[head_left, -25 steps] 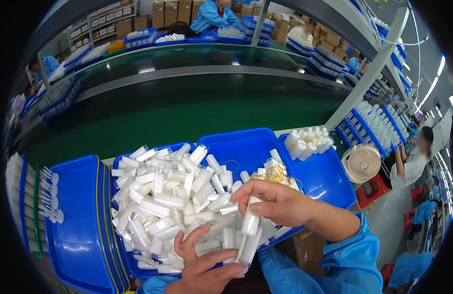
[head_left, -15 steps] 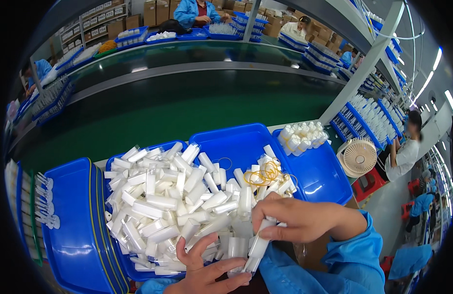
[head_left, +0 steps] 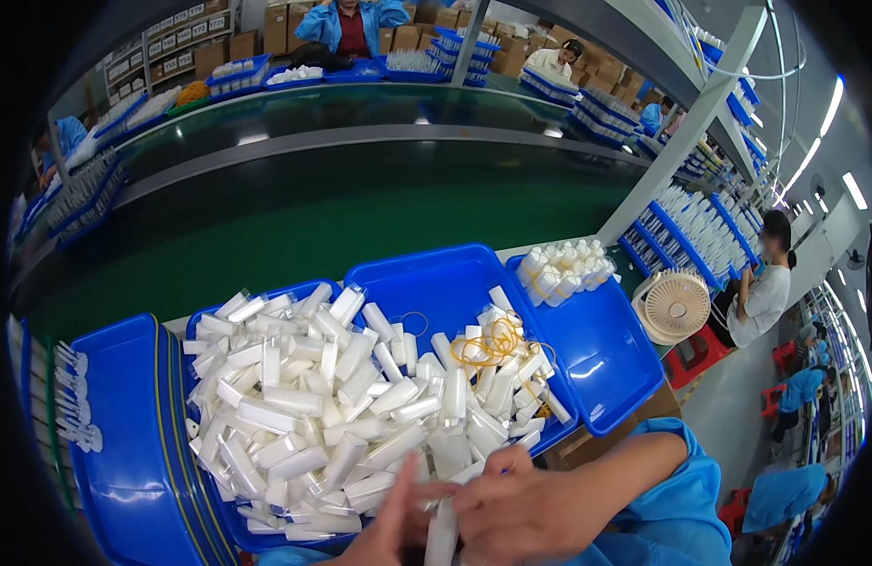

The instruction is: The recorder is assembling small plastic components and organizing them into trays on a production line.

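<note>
Right hand (head_left: 526, 505): at 5 o'clock, fingers curled and pinching a tube (head_left: 443, 533) near its upper end
Left hand (head_left: 391, 524): at 6 o'clock, palm against the same tube from the left, fingers straight and close together
Tube: upright between both hands, just below the front edge of the pile (head_left: 332, 406)
Handling: judged light and hollow, thin plastic that gives under a squeeze; smooth, likely slippery; best taken across the flat body near the stiffer capped end
Pile: white tubes, flat-bodied with round caps, lying every way, glossy, filling the bin (head_left: 427, 274) at centre
Bands (head_left: 488, 340): thin yellow rubber loops, soft, on the tubes at 2 o'clock
Bundle (head_left: 563, 269): white tubes standing together in the right-hand bin (head_left: 606, 377)
Stacked bins (head_left: 125, 443): blue, hard plastic, smooth, at 9 o'clock
Fan (head_left: 677, 304): round, cream, at 3 o'clock
Belt (head_left: 313, 208): dark green, beyond the bins
</note>
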Demonstrator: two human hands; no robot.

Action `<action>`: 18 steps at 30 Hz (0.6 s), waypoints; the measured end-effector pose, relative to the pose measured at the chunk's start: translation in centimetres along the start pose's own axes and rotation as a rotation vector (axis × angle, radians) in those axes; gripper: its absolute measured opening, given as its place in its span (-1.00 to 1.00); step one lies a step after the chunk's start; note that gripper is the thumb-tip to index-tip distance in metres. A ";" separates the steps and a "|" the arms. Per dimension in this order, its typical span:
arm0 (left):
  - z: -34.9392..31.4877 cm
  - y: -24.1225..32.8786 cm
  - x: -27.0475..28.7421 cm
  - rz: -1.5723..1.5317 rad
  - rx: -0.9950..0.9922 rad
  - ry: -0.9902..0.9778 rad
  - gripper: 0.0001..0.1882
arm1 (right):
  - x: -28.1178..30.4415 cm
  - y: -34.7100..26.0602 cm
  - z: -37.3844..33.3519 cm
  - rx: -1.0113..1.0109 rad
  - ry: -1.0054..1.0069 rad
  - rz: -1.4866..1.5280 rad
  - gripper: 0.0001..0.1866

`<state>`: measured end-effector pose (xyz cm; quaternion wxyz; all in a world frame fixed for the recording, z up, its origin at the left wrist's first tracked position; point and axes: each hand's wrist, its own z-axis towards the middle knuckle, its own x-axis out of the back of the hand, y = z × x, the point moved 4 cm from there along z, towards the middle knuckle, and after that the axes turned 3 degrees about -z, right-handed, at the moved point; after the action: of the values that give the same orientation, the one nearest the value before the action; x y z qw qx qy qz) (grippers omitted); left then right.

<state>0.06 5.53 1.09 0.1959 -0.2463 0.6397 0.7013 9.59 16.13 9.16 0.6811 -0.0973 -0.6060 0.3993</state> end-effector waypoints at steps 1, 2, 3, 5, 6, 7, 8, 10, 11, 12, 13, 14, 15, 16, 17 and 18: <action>0.2 -0.5 -0.3 -0.129 0.082 -0.091 0.38 | 0.2 -0.3 0.7 0.046 0.024 -0.006 -0.83; 0.3 -0.7 -0.4 -0.120 0.152 -0.140 0.28 | 0.4 -0.7 1.7 0.092 0.048 -0.012 -0.83; 0.2 -0.9 -0.3 -0.109 0.222 -0.194 0.17 | -0.1 0.0 1.1 0.093 0.050 0.021 -0.78; 0.3 -0.9 -0.6 -0.091 0.362 -0.293 -0.03 | 0.0 2.4 0.2 -0.011 0.071 0.050 -0.65; 0.6 0.2 -0.9 -0.120 0.253 -0.177 -0.36 | 1.3 4.3 0.0 -0.119 0.090 0.048 -0.61; 0.3 0.0 -0.6 -0.122 0.250 -0.170 -0.42 | 2.6 6.8 -0.5 -0.217 0.188 -0.074 -0.60; 0.0 -0.2 -0.4 -0.122 0.252 -0.183 -0.49 | 3.7 9.0 -0.9 -0.312 0.171 -0.213 -0.61; 0.2 0.1 -0.7 -0.140 0.219 -0.184 -0.66 | 4.5 12.8 -2.4 -0.463 0.142 -0.308 -0.70; 0.3 0.2 -0.7 -0.113 0.200 -0.190 -0.68 | 4.3 14.1 -3.1 -0.465 0.125 -0.305 -0.72; 0.5 0.2 -0.7 -0.088 0.183 -0.205 -0.69 | 4.1 15.2 -3.7 -0.474 0.112 -0.305 -0.75; 0.7 0.3 -0.7 -0.064 0.167 -0.220 -0.70 | 3.9 16.3 -4.3 -0.486 0.100 -0.305 -0.77; 0.9 0.3 -0.7 -0.040 0.215 -0.218 -0.69 | 3.6 16.9 -4.7 -0.448 0.098 -0.334 -0.83; 0.6 -0.1 -0.4 -0.039 0.234 -0.170 -0.66 | 3.5 17.1 -4.3 -0.439 0.091 -0.352 -0.84; 0.5 -0.2 -0.2 -0.025 0.189 -0.141 -0.64 | 3.4 17.3 -4.0 -0.437 0.084 -0.372 -0.85; 0.4 -0.2 -0.1 -0.017 0.142 -0.124 -0.63 | 3.5 17.5 -4.0 -0.428 0.140 -0.367 -0.85; 0.5 -0.1 -0.1 -0.037 0.154 -0.116 -0.62 | 3.7 17.8 -4.1 -0.422 0.236 -0.314 -0.87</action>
<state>0.14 6.00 1.13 0.2636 -0.2013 0.6745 0.6596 5.55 31.84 -0.02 0.7652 -0.1877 -0.5996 0.1400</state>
